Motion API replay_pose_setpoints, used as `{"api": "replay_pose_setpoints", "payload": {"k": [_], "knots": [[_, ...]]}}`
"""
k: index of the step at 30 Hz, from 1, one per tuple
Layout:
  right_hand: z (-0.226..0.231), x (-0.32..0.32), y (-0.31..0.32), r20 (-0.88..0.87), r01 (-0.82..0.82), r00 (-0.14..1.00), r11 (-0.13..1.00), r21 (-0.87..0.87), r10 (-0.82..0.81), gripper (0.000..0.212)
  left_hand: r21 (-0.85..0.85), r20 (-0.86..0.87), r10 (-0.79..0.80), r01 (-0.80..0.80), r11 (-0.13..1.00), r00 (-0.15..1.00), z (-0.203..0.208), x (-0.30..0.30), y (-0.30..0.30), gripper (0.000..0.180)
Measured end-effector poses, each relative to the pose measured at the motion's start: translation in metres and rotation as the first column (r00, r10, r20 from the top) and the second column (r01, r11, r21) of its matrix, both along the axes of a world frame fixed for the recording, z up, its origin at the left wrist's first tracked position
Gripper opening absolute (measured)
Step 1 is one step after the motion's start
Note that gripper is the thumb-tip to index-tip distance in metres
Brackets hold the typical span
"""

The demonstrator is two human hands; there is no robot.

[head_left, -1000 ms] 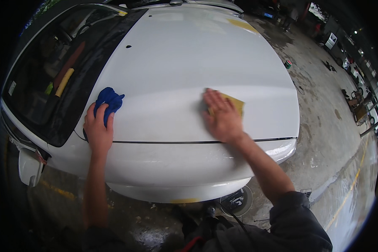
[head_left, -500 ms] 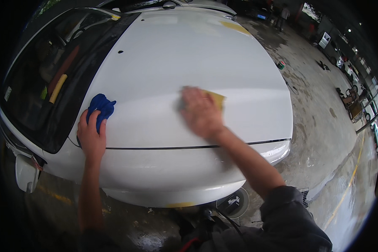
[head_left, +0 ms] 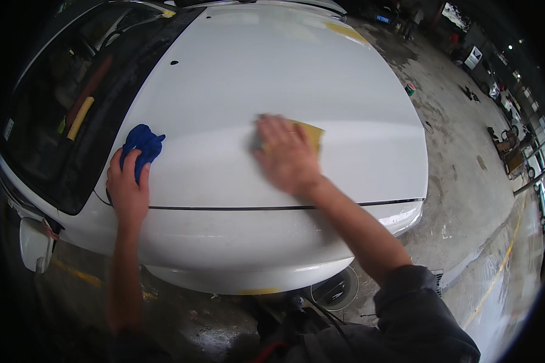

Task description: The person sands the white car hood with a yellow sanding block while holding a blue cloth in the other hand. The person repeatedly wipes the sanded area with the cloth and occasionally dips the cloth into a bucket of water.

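Note:
My left hand is closed on a crumpled blue cloth, which rests on the white car hood near the windshield's lower corner. Over the middle of the hood's near side, my right hand presses a yellow sheet of sandpaper to the paint. Its fingers lie outstretched and are slightly blurred by motion. The sheet sticks out past the little finger, and a bit of yellow also shows by the thumb. Most of the sheet is hidden under the palm.
The windshield lies on the left, with a side mirror below it. A curved white fender is between me and the hood. Below it stands a round bucket. Equipment lines the far right of the wet floor.
The whole view has shifted slightly. My right hand, with the sandpaper under it, has moved only a little over the hood. The left hand keeps its hold on the blue cloth.

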State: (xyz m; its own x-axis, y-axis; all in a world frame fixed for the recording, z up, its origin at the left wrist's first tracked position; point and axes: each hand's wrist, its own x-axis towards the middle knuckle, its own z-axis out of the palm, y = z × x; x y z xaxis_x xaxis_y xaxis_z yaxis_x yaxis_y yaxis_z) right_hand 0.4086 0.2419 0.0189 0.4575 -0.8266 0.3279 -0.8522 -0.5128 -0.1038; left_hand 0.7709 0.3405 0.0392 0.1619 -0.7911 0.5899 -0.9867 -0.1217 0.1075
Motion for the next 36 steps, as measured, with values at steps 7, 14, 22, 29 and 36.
{"api": "replay_pose_setpoints", "payload": {"k": [7, 14, 22, 29, 36], "knots": [[-0.004, -0.098, -0.017, 0.113, -0.015, 0.994, 0.999, 0.028, 0.012, 0.061, 0.002, 0.007, 0.01, -0.01, 1.0, 1.0, -0.007, 0.008, 0.008, 0.039], [0.004, -0.052, 0.007, 0.044, 0.161, 0.985, 0.983, 0.089, -0.165, 0.07, -0.019, 0.055, 0.039, -0.038, 0.999, 0.998, -0.009, 0.008, 0.003, 0.038], [-0.007, -0.143, -0.009, 0.072, 0.05, 0.996, 0.996, 0.074, -0.055, 0.064, -0.03, 0.049, 0.022, -0.021, 0.999, 0.999, -0.003, 0.009, 0.007, 0.037], [-0.003, -0.03, 0.033, -0.018, -0.093, 0.995, 0.995, 0.046, 0.094, 0.066, -0.012, 0.04, 0.051, -0.05, 0.999, 0.998, -0.011, 0.006, 0.0, 0.037], [-0.002, -0.056, 0.031, 0.081, -0.167, 0.984, 0.984, 0.058, 0.162, 0.064, -0.016, 0.016, 0.019, -0.019, 1.0, 1.0, -0.01, 0.011, 0.005, 0.038]]}}
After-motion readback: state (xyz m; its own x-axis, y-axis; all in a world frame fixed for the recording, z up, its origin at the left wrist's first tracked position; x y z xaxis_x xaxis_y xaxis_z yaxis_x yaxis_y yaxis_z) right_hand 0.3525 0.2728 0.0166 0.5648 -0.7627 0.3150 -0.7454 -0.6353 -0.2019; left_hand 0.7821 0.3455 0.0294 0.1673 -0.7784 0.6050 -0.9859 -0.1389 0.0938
